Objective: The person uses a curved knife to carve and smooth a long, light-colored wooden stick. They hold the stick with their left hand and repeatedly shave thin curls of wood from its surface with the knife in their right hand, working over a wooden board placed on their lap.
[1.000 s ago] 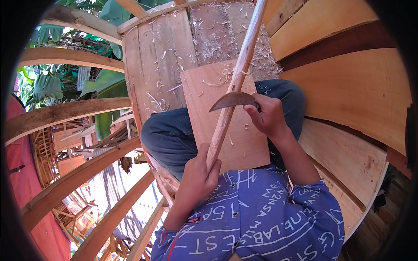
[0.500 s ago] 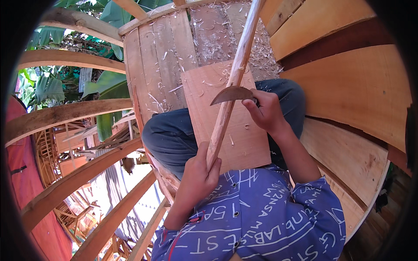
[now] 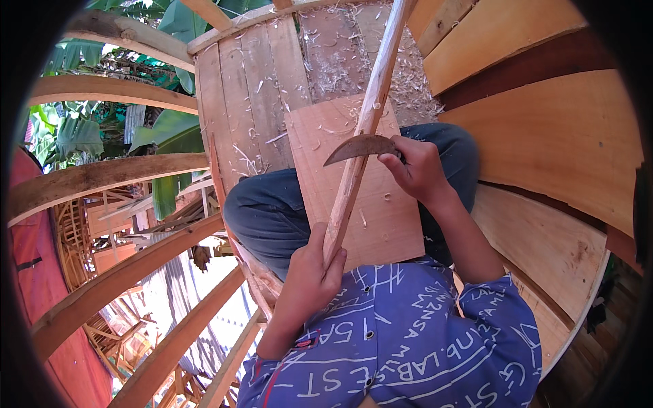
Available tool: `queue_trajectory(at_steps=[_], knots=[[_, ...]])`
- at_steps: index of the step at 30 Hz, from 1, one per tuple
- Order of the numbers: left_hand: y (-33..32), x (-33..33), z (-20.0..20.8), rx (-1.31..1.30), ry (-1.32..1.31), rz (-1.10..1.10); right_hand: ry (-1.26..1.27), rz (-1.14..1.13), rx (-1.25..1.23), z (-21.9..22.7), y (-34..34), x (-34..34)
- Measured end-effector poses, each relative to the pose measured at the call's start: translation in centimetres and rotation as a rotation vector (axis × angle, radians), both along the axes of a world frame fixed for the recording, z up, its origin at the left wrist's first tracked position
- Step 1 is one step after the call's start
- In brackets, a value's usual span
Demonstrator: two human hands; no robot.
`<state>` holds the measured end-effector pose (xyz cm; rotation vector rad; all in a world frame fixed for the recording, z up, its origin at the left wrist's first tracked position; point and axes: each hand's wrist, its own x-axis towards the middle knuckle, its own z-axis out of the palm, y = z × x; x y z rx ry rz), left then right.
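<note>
A long, pale wooden pole (image 3: 371, 112), stripped of bark, slants from the far end of the floor down toward my body. My left hand (image 3: 315, 275) is wrapped round its near end. In my right hand (image 3: 416, 166) is a curved knife (image 3: 360, 147) with a dark, sickle-shaped blade, gripped by its mostly hidden handle. The blade lies across the pole, its tip reaching out past the left side. Beneath them, a flat wooden board (image 3: 391, 224) rests over my lap, with a few curled shavings on it.
Plank flooring (image 3: 238, 102) strewn with wood shavings (image 3: 408, 81) stretches ahead. Wide wooden boards (image 3: 544, 136) form a wall close on my right. Spaced wooden rails (image 3: 102, 178) run along the left, with banana leaves (image 3: 170, 129) and a red cloth-like surface (image 3: 41, 285) beyond.
The knife and my right hand have shifted very slightly; the blade tip sits a little further left. My left hand still holds the pole in the same place.
</note>
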<state>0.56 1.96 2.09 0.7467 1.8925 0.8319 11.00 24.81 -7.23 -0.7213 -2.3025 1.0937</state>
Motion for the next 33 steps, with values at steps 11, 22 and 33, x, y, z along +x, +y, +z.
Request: queue_trajectory(at_steps=[11,22,33], knots=[[0.1,-0.1,-0.4,-0.036,-0.010,-0.004,-0.069,-0.257,-0.228,-0.5,1.0,-0.6],[0.0,0.1,-0.5,-0.006,-0.036,-0.014,-0.009,-0.068,-0.193,0.1,-0.4,0.9],[0.3,0.5,0.2,-0.014,0.198,-0.034,-0.241,-0.151,0.244,1.4,1.4,1.3]])
